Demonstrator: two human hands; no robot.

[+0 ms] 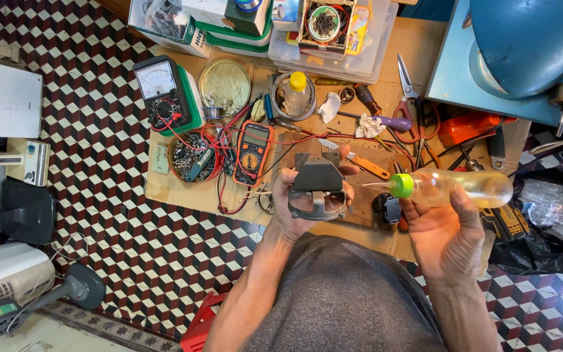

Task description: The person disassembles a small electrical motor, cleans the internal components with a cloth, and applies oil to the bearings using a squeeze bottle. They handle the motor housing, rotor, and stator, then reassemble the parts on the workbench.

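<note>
Left hand [298,199], raised over the low workboard [184,192], fingers clenched round a dark grey metal bracket [318,186] with a curved lower rim, possibly a motor housing part. Right hand [447,231], palm up, fingers wrapped round a clear oil bottle [464,187] with green nozzle cap, tip pointing at the bracket, just apart. Behind the bracket: orange multimeter [253,152], round gold tin lid [225,86], yellow-capped bottle [296,93].

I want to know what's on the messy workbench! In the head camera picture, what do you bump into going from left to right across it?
Black analog meter → round tub of screws → orange multimeter → left hand holding a grey metal bracket → right hand holding a clear oil bottle with a green cap.
</note>
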